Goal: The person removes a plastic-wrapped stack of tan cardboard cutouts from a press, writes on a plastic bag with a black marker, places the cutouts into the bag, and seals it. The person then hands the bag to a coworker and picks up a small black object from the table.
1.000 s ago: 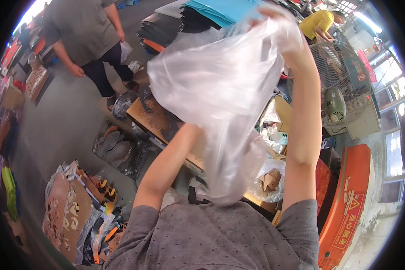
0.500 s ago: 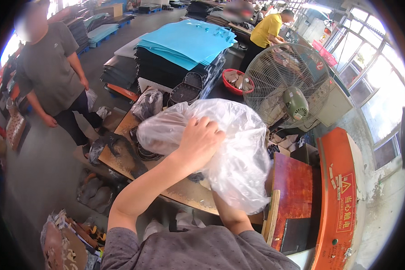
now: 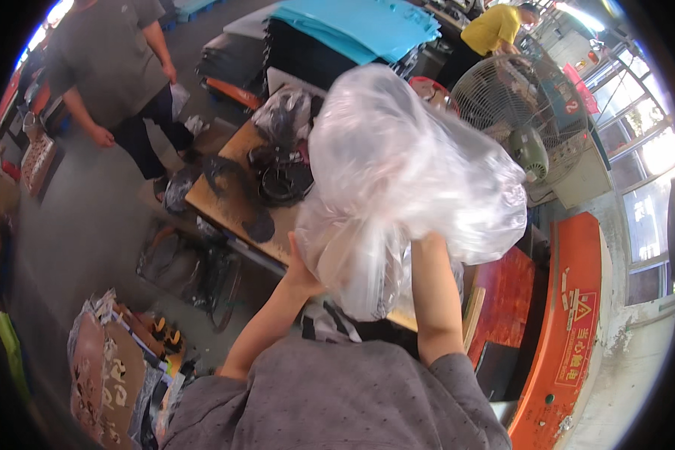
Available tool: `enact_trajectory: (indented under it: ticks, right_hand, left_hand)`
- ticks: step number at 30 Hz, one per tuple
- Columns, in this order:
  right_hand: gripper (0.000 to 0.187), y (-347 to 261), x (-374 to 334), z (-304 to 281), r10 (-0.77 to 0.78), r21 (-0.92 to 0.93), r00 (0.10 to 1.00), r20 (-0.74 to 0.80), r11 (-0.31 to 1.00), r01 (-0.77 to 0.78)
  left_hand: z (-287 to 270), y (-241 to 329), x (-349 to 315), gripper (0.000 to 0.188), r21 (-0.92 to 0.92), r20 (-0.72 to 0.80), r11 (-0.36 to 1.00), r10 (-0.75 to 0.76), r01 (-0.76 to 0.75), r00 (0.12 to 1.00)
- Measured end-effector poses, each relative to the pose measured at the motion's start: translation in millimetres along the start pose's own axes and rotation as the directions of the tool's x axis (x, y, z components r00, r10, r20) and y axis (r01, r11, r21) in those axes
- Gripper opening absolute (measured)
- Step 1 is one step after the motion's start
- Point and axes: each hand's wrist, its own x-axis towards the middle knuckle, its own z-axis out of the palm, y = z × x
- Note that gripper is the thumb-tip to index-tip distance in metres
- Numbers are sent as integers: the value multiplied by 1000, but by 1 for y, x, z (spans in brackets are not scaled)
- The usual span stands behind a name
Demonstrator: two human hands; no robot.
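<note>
Clear plastic billows above the worktop [image 3: 211, 205] as the bag [image 3: 420, 169], lower beneath your left hand [image 3: 303, 273] half a second ago, now stands taller and, it appears, fuller. That hand meets its lower left side; its folds hide your right hand. Whether either grip is closed, the view cannot tell.

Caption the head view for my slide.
Left hand at a puffed-out clear bag, right hand hidden by it, above a cluttered table.

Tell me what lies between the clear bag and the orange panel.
In the head view, between clear bag and orange panel: a red board, then a narrow dark strip.
</note>
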Motion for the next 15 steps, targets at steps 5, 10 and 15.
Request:
enact_trajectory:
  ticks: [5, 10, 15]
  right_hand:
    - [63, 3, -38, 6, 19, 4, 1000, -21, 1000, -19]
    - [64, -6, -72, -7, -25, 12, 996, -87, 1000, 26]
    - [65, 19, -74, -3, -3, 47, 987, -160, 999, 11]
  left_hand:
    - [10, 5, 6, 69, 114, -237, 993, -3, 31, 971]
    - [19, 41, 7, 55, 79, -199, 994, -56, 73, 978]
    - [56, 47, 18, 56, 751, 17, 649, 164, -121, 986]
